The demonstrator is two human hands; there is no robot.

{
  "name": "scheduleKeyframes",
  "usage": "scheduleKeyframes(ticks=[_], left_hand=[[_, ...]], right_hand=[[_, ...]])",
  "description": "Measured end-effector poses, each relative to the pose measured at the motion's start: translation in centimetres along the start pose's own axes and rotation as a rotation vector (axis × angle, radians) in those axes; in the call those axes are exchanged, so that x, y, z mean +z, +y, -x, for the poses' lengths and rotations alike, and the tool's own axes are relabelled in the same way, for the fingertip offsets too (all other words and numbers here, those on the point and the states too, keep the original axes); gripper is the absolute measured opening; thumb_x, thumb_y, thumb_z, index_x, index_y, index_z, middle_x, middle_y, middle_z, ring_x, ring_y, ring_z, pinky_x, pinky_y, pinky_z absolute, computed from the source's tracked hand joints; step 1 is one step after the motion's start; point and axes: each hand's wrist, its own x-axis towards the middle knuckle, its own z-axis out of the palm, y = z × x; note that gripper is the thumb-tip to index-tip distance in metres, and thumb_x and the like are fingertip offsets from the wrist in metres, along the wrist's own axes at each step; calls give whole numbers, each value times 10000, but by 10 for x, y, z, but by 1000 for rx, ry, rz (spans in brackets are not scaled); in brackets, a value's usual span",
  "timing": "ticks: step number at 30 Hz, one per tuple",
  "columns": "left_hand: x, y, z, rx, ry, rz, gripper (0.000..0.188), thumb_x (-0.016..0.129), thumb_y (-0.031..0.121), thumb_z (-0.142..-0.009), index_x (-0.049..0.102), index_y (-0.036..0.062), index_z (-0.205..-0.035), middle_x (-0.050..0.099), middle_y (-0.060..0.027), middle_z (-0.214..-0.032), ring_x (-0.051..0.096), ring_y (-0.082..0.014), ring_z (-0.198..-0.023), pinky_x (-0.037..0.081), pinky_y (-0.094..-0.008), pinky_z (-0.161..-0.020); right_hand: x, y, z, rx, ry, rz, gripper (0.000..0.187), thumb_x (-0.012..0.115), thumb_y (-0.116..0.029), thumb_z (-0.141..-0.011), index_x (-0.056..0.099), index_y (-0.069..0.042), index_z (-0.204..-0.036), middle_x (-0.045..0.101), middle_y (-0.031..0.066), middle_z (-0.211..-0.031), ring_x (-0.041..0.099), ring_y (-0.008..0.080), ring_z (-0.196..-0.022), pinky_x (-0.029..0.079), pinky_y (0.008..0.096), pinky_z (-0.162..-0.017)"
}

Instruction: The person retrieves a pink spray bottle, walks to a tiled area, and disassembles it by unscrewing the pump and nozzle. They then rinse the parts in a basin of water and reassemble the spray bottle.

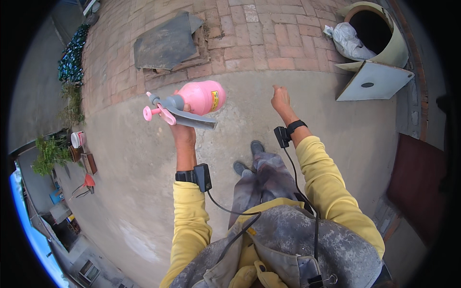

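My left hand (183, 134) is closed around a pink pump spray bottle (196, 96), held up in front of me. The bottle lies tilted on its side, its rounded base to the right. A grey neck, a long grey handle, a pink trigger and a pink pump knob are at its left end. Most of my left fingers are hidden behind the bottle. Off to the right, apart from the bottle, my right hand (282, 100) is raised with its fingers curled in, and nothing shows in them.
Below me is a concrete floor (129, 192), meeting brick paving (240, 53) ahead. A dark broken slab (165, 42) lies on the bricks. At the far right stand a large round container (397, 48), a white bag (350, 41) and a white panel (374, 81). Potted plants (50, 156) line the left.
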Motion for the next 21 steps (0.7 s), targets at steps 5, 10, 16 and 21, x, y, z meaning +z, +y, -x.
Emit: scheduleKeyframes(ticks=[5,10,16,21], left_hand=[[-1,-13,2,3,-25,-199,739,813,198,-755,404,23,-1345,493,-83,-1314,517,-206,-1150,460,-335,-953],[2,-37,2,-68,-25,-205,685,809,150,-758,429,41,-1318,532,-69,-1240,539,-184,-1112,458,-321,-945],[-27,-44,-4,-50,55,-195,640,789,152,-756,451,62,-1292,561,-64,-1208,545,-192,-1115,421,-335,-981],[-62,-41,-27,0,87,-215,560,766,100,-768,478,54,-1247,574,-68,-1155,563,-180,-1063,465,-321,-907]], right_hand=[[-72,-25,-4,-330,176,-295,313,621,-161,-893,614,-3,-1163,659,250,-1059,659,304,-991,514,398,-851],[-121,-135,49,-572,-225,-983,312,555,-233,-947,619,50,-1061,676,205,-921,686,299,-846,529,375,-765],[-116,-180,55,-420,-474,-921,310,568,-279,-945,641,15,-1011,678,175,-806,684,292,-756,513,392,-670],[-77,-222,75,-564,-419,-885,282,605,-275,-916,635,1,-968,648,168,-760,642,340,-698,488,404,-627]])
